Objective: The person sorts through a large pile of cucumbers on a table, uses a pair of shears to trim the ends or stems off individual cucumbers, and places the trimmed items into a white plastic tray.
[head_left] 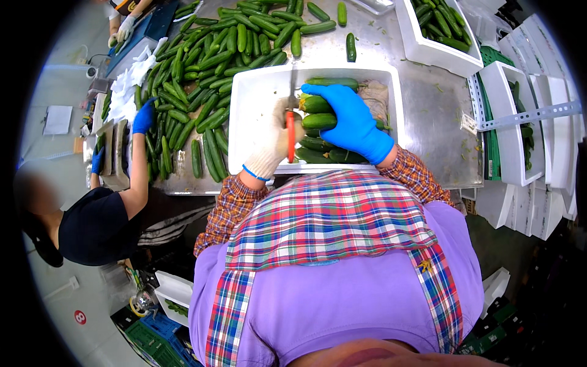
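My left hand (269, 149), in a white knit glove with a blue cuff edge, is closed around a red-handled bladed tool (290, 136). Its narrow metal blade points away from me and is blurred, so I cannot tell a knife from scissors. My right hand (353, 119), in a blue glove, is wrapped over a few cucumbers (318, 123) just right of the tool, their ends sticking out toward it. Both hands are over a white foam box (237, 116). More cucumbers lie in its right half, beside a crumpled translucent bag (374, 98).
A big heap of cucumbers (208, 67) covers the metal table (422, 116) at the far left. Foam boxes with cucumbers (438, 49) stand far right, near a perforated metal bar (532, 116). A co-worker's blue-gloved hand (144, 117) reaches into the heap. Another gloved hand (126, 27) shows farther off.
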A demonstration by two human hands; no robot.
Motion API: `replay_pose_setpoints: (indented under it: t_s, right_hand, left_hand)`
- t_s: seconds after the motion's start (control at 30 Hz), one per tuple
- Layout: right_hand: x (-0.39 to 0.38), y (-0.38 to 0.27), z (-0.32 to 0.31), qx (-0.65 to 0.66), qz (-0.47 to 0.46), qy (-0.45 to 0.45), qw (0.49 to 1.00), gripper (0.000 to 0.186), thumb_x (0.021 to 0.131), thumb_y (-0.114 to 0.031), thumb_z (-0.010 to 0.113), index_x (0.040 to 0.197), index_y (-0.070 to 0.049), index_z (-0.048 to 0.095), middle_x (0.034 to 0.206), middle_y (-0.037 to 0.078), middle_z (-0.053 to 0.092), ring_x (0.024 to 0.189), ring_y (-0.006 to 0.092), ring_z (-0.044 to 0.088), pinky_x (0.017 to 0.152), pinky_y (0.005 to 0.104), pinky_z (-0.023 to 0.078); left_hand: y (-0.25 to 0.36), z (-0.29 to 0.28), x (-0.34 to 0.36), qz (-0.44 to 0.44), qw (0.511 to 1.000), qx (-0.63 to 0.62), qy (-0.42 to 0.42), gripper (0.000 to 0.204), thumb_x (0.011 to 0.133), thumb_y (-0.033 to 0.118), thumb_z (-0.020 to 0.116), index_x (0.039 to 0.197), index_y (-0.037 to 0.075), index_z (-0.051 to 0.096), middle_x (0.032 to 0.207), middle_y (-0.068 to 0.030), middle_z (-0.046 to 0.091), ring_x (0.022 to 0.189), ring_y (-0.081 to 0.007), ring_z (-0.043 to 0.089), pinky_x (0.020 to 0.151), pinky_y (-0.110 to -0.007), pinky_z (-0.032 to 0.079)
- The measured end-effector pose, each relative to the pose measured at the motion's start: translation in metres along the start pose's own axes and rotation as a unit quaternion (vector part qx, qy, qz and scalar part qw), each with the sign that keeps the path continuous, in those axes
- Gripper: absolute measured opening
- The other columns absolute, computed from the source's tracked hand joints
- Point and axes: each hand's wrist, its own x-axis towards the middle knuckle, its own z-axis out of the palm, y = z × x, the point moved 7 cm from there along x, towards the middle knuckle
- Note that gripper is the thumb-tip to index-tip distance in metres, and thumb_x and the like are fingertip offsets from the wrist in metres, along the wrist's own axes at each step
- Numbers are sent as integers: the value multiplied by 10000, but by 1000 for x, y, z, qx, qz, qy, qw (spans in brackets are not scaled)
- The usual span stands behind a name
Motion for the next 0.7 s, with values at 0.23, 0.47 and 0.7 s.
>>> replay_pose_setpoints:
  t_s: [0.23, 0.47, 0.7]
  right_hand:
    - [-5, 10, 11, -119, 22, -69, 990, 696, 632, -123, 755, 1292, -215, 555, 1005, 102, 599, 910, 337, 570, 765, 461, 470]
    - [-10, 9, 22, -142, -6, -79, 987, 694, 644, -141, 761, 1301, -214, 550, 983, 112, 604, 898, 340, 578, 745, 461, 478]
    - [-14, 9, 28, -152, 9, -100, 983, 704, 647, -163, 766, 1313, -207, 540, 987, 123, 605, 910, 348, 585, 743, 460, 488]
  left_hand:
    - [17, -36, -6, -80, 994, -60, 31, 467, 793, 140, 765, 1167, -22, 537, 850, -70, 648, 771, -139, 638, 699, -262, 533]
    - [39, -20, -13, -42, 989, 142, 18, 449, 780, 158, 784, 1160, 28, 584, 903, -109, 654, 776, -178, 641, 668, -299, 514]
    - [48, -23, -17, -1, 975, 222, -11, 461, 788, 163, 770, 1201, 56, 595, 915, -113, 702, 795, -194, 686, 717, -301, 541]
